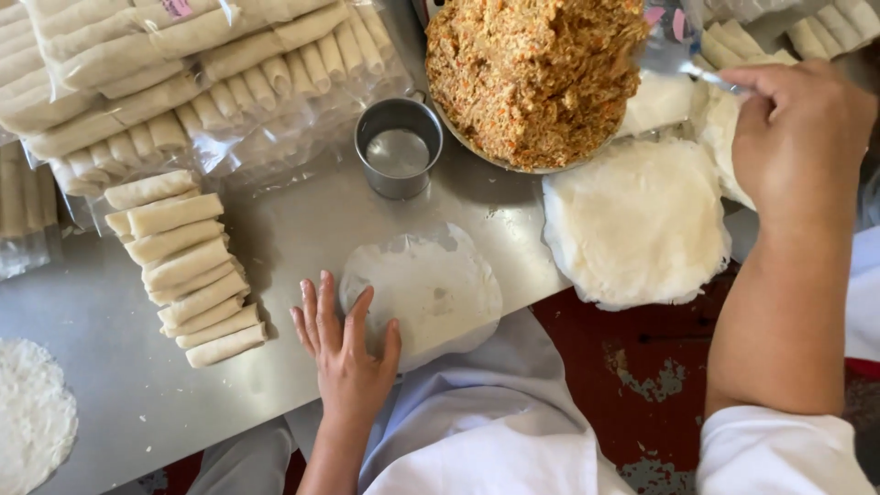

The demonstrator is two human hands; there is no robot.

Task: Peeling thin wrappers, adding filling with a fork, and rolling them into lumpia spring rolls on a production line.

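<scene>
Pressing flat on the near edge of the steel worktop (302, 220), the person's left hand (346, 353) spreads open fingers (323, 307) beside a thin round white wrapper sheet (423, 286), the thumb touching its rim. The sheet looks feather-light, limp and easily torn (best lifted by its edge). The right hand (796, 137), at the far right corner, closes on a metal utensil handle (710, 78) aimed at the wide bowl of shredded orange-brown filling (536, 78); its working end is hidden. A stack of white wrappers (637, 225), a small steel cup (399, 147) and pale rolled spring rolls (188, 266) lie around.
</scene>
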